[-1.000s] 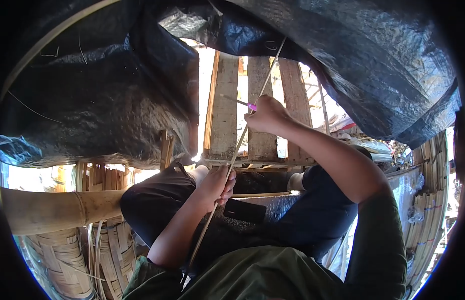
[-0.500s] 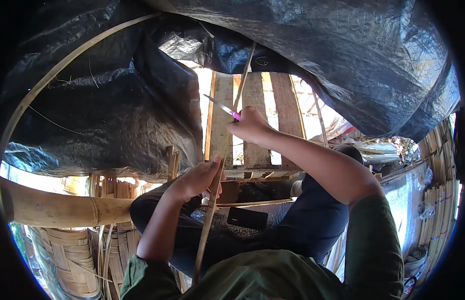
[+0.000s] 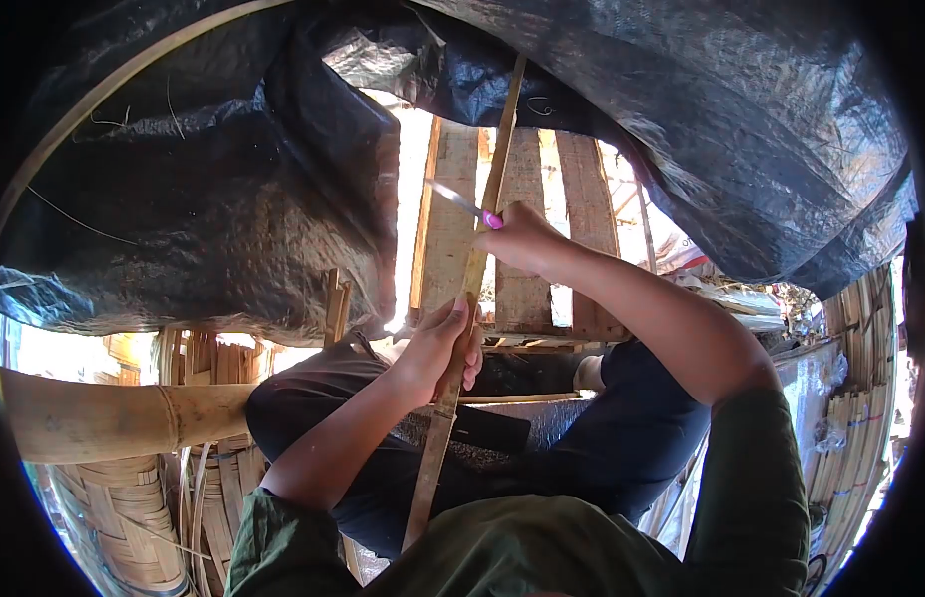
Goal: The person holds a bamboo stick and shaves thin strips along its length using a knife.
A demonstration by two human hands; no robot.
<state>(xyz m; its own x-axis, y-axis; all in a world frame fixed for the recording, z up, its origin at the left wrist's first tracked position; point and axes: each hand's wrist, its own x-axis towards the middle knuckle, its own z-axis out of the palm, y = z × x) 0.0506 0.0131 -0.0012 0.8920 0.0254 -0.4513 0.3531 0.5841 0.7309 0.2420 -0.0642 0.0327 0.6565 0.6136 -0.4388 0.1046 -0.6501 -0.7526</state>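
Note:
A long bamboo strip [image 3: 503, 149] slants up and away from my lap. My left hand [image 3: 437, 348] is closed around its middle, thumb lying along the upper face. Farther up, my right hand [image 3: 523, 239] grips a knife [image 3: 460, 201] by its pink handle. The blade points out to the left, slightly blurred, and the knife crosses the strip beside my fist. Whether the edge bites into the strip I cannot tell. The strip's near end [image 3: 418, 517] rests against my green shirt.
A black phone-like slab [image 3: 493, 429] lies between my legs. Black plastic sheeting [image 3: 204, 229] hangs ahead and overhead. Wooden planks [image 3: 522, 179] stand beyond. A thick bamboo pole [image 3: 114, 416] runs along the left, above a woven basket [image 3: 114, 507]. Bundled bamboo strips [image 3: 855, 448] line the right.
Both hands have shifted up and to the right in view, along with the strip. The knife also sits a little higher and farther right. Both hands keep their hold.

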